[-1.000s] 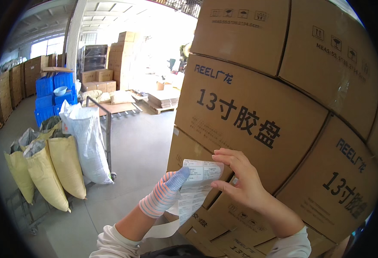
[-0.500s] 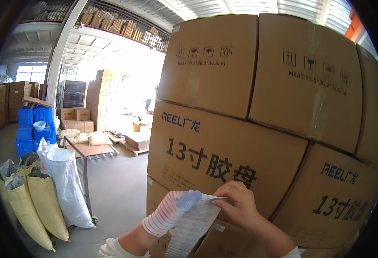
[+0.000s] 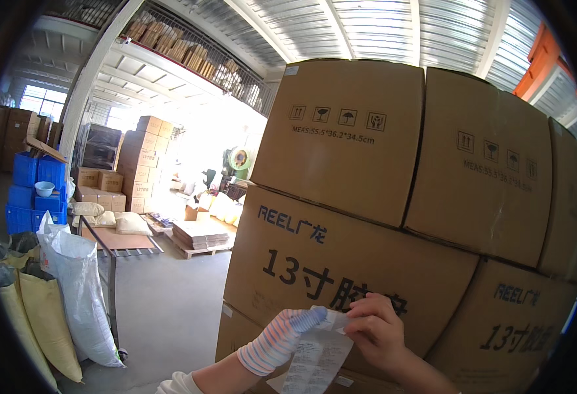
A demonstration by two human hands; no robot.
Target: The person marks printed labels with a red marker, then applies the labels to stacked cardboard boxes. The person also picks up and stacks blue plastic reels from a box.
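Note:
My left hand, in a white knit glove with coloured stripes and blue fingertips, grips the top of a strip of small printed white labels. The strip hangs down below the hand. At the strip's upper right corner the fingers of my bare right hand are pinched together; whether a single label has come loose there is too small to tell. Both hands are in front of a large brown carton with dark print, part of a tall stack. An upper carton carries a small white label at its top left corner.
More cartons stand on the right. To the left are filled yellow sacks, a white sack, a metal cart frame and blue crates with a bowl. Flattened cardboard lies on a pallet farther back.
My view has tilted up and turned, so the cartons sit lower in the picture. Both hands moved slightly down and right in view, and the label strip now faces me more squarely.

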